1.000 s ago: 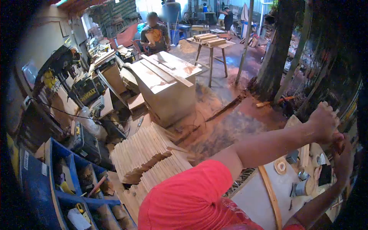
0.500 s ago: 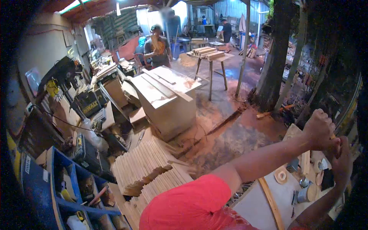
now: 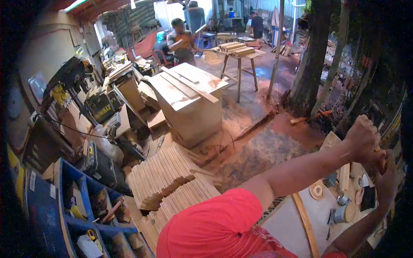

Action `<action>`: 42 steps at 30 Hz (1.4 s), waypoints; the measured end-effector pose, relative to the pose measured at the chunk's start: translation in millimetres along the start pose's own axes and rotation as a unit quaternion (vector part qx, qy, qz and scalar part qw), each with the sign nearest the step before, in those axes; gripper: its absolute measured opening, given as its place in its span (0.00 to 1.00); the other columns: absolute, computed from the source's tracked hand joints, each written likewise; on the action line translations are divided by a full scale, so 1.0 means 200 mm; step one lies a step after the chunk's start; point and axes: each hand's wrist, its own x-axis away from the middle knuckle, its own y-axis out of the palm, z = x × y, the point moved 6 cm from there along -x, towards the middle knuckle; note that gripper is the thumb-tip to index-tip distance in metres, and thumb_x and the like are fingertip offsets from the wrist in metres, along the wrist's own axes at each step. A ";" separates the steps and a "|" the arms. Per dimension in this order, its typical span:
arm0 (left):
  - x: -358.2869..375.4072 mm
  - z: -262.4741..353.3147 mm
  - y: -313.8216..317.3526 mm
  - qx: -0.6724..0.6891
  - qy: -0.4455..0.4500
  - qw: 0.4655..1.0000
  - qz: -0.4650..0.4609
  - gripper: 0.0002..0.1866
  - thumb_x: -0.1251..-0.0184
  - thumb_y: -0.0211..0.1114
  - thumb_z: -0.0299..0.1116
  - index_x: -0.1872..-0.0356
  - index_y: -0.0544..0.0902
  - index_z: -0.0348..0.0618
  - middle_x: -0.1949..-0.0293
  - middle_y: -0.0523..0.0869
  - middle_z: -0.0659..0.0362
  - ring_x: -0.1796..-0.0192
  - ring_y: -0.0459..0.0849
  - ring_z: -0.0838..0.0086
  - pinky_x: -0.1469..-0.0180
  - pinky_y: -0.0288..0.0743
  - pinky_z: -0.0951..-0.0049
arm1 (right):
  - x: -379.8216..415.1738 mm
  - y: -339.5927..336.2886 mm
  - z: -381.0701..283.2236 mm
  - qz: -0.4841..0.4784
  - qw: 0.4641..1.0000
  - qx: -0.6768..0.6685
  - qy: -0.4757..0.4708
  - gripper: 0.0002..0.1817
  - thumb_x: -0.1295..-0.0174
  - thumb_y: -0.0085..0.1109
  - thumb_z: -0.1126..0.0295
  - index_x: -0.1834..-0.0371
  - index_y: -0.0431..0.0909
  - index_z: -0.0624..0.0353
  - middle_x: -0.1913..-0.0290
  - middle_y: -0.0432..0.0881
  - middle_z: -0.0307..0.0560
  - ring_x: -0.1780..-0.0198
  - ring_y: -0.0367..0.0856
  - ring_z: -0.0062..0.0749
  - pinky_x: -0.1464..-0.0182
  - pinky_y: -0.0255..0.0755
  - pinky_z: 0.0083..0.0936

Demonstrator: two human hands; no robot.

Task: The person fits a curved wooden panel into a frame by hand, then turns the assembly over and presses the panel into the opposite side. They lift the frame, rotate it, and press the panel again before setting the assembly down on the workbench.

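At the right side of the head view, my left hand [image 3: 363, 136] is closed in a fist-like grip. Just below it, my right hand [image 3: 387, 174] meets it with curled fingers. Whatever the two hands hold between them is mostly hidden; only a small brownish bit shows where they join. Beneath them is a pale worktop [image 3: 282, 225]. On it lie a curved wooden strip [image 3: 306, 225], a round wooden ring [image 3: 317, 191], a can [image 3: 345, 213] and a dark block [image 3: 368, 198].
Stacked wooden slats [image 3: 161, 176] stand left of my red sleeve, beside a blue compartment shelf [image 3: 64, 202]. Beyond is a large box-like bench [image 3: 193, 122] with boards on top. A co-worker [image 3: 183, 43] handles wood near a small table [image 3: 243, 53]. Tree trunks [image 3: 307, 73] rise at right.
The view has shifted slightly. My hands stay together at the right, their grip much the same. The co-worker at the back has turned and swung the wood to the right.
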 end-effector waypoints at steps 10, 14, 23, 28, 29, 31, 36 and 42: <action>0.01 0.01 -0.02 0.003 0.010 1.000 0.014 0.30 0.48 0.53 0.65 0.82 0.80 0.46 0.79 0.80 0.54 0.68 0.79 0.60 0.58 0.65 0.60 | -0.01 -0.04 -0.06 -0.076 0.993 -0.029 0.087 0.25 0.44 0.63 0.55 0.46 0.69 0.55 0.52 0.76 0.56 0.50 0.73 0.58 0.49 0.67 0.46; 0.01 0.02 -0.04 -0.002 -0.002 1.000 -0.002 0.30 0.47 0.53 0.66 0.81 0.81 0.46 0.78 0.80 0.54 0.68 0.80 0.60 0.58 0.65 0.59 | -0.01 -0.05 -0.07 -0.075 0.992 -0.021 0.095 0.26 0.44 0.62 0.55 0.46 0.68 0.55 0.50 0.76 0.55 0.49 0.73 0.58 0.48 0.67 0.45; 0.01 0.01 -0.05 0.028 -0.016 0.998 -0.053 0.33 0.47 0.50 0.66 0.80 0.84 0.43 0.75 0.82 0.51 0.65 0.80 0.61 0.58 0.63 0.60 | -0.01 -0.06 -0.09 -0.101 0.988 -0.013 0.117 0.26 0.44 0.63 0.59 0.45 0.68 0.57 0.49 0.76 0.55 0.47 0.73 0.55 0.48 0.67 0.44; 0.01 0.01 -0.02 0.023 -0.034 0.995 -0.087 0.32 0.46 0.50 0.66 0.77 0.84 0.43 0.74 0.83 0.53 0.64 0.80 0.62 0.55 0.62 0.60 | -0.01 -0.10 -0.14 -0.046 0.997 -0.043 0.052 0.25 0.46 0.64 0.61 0.45 0.68 0.48 0.58 0.80 0.57 0.57 0.80 0.55 0.58 0.72 0.42; 0.01 0.00 -0.02 0.019 -0.039 0.995 -0.086 0.32 0.46 0.50 0.66 0.77 0.84 0.43 0.74 0.83 0.53 0.64 0.80 0.62 0.55 0.62 0.60 | -0.01 -0.13 -0.17 -0.069 0.996 -0.017 0.058 0.24 0.45 0.63 0.62 0.45 0.69 0.47 0.59 0.81 0.57 0.58 0.80 0.55 0.59 0.72 0.42; 0.01 0.01 -0.03 0.024 -0.016 0.998 -0.061 0.32 0.46 0.51 0.65 0.77 0.84 0.44 0.74 0.83 0.54 0.63 0.80 0.63 0.54 0.61 0.60 | 0.00 -0.10 -0.14 -0.052 0.996 -0.026 0.062 0.22 0.43 0.62 0.62 0.45 0.69 0.47 0.59 0.81 0.57 0.57 0.80 0.56 0.59 0.72 0.42; 0.01 0.01 -0.03 -0.002 -0.021 0.997 -0.074 0.31 0.46 0.52 0.65 0.77 0.85 0.43 0.74 0.83 0.53 0.64 0.80 0.62 0.55 0.62 0.60 | -0.01 -0.16 -0.20 -0.068 0.994 0.009 0.086 0.20 0.41 0.59 0.61 0.45 0.69 0.46 0.59 0.81 0.57 0.57 0.80 0.56 0.60 0.72 0.40; -0.01 0.04 -0.15 -0.033 -0.015 0.980 -0.194 0.30 0.45 0.53 0.65 0.69 0.86 0.47 0.71 0.85 0.53 0.67 0.82 0.58 0.61 0.70 0.56 | -0.07 -0.16 -0.27 -0.099 0.994 -0.024 0.029 0.19 0.43 0.58 0.54 0.55 0.76 0.53 0.58 0.79 0.51 0.58 0.80 0.46 0.57 0.73 0.38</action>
